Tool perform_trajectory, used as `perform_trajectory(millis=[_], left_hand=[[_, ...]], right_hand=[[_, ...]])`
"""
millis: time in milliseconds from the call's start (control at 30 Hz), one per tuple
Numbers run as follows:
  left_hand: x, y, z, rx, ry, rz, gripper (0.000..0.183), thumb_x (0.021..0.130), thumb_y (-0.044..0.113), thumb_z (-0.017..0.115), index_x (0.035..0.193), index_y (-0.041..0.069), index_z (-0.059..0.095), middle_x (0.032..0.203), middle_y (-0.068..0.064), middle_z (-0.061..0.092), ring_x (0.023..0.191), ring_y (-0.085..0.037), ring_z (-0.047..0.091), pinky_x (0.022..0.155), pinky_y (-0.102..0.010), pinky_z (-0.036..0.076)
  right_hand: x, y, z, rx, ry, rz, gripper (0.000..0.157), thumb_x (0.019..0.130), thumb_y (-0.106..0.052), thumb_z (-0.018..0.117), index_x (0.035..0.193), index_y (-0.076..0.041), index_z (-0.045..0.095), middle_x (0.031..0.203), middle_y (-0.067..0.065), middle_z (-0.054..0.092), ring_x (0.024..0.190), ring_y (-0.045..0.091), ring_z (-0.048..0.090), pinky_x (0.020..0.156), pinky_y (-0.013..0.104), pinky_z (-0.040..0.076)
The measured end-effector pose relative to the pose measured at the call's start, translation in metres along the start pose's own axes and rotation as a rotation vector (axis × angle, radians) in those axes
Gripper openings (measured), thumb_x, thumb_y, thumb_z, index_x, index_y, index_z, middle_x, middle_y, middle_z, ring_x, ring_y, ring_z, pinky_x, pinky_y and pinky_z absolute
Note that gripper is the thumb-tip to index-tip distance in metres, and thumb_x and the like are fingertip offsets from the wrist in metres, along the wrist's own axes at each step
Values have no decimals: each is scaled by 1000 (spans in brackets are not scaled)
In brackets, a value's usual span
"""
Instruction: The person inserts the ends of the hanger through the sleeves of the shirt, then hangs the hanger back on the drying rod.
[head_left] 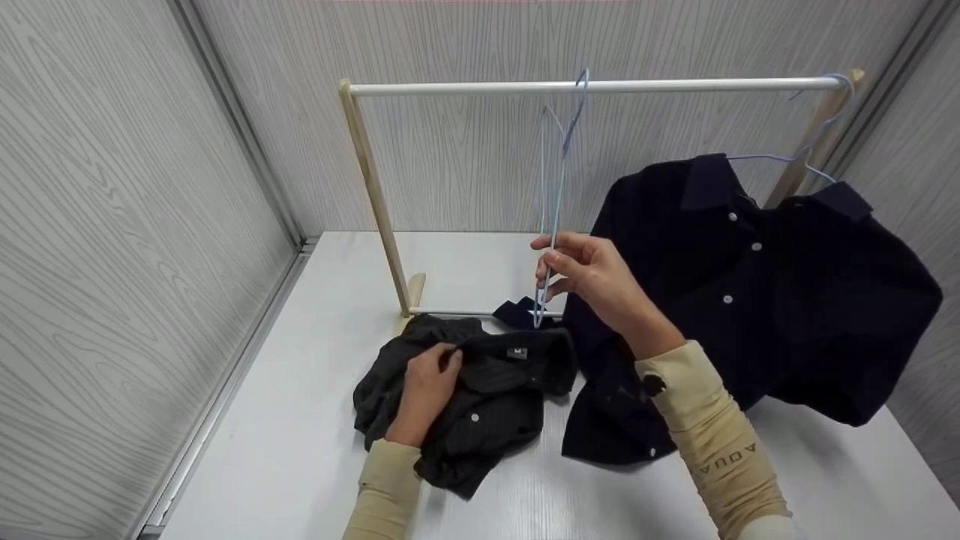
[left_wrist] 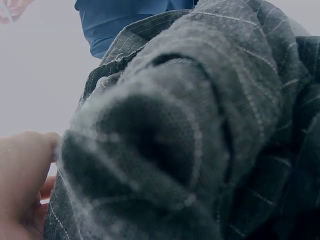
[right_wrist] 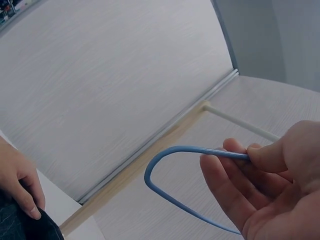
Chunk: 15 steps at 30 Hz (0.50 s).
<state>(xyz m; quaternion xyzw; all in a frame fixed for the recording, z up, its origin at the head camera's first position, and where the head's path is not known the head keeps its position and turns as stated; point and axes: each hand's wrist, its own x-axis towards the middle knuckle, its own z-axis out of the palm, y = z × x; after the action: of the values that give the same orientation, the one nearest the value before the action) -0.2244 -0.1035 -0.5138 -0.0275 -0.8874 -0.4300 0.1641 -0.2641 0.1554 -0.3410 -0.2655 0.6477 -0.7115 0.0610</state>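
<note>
Head view: pinches a wire hanger (right_wrist: pixel 192 149) near a rounded corner with curled right hand (head_left: pixel 600 281), and a crumpled dark shirt (head_left: pixel 487 401), nearer left than right edge of the worktop (head_left: pixel 285 420), with left hand (head_left: pixel 430 381). Probably limp, light; take by the collar (head_left: pixel 556 361).
</note>
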Motion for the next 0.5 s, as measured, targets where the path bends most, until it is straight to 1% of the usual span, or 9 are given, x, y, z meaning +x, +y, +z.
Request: perform_trajectory(millis=[167,300,500], left_hand=[[0,-1,0,15,2,5,22,97,24,62,106,8,74,101,-9,75,92,-24,70,83,-40,55],[1,1,-1,13,1,7,23,97,25,62,106,8,74,103,-9,75,94,-25,70,85,-41,55],[3,2,-4,14,-7,10,23,97,25,62,107,8,74,102,-9,75,93,-25,70,84,-41,55]], right_hand=[[-13,4,-4,-83,-26,17,29,101,-10,55,126,4,59,82,10,67,75,20,67,66,33,59],[-23,6,-9,-164,-41,34,29,101,-10,56,127,2,60,83,11,68,76,24,68,66,35,59],[-39,14,-19,-317,-58,52,30,101,-7,55,129,2,58,88,21,69,76,27,71,64,37,60]])
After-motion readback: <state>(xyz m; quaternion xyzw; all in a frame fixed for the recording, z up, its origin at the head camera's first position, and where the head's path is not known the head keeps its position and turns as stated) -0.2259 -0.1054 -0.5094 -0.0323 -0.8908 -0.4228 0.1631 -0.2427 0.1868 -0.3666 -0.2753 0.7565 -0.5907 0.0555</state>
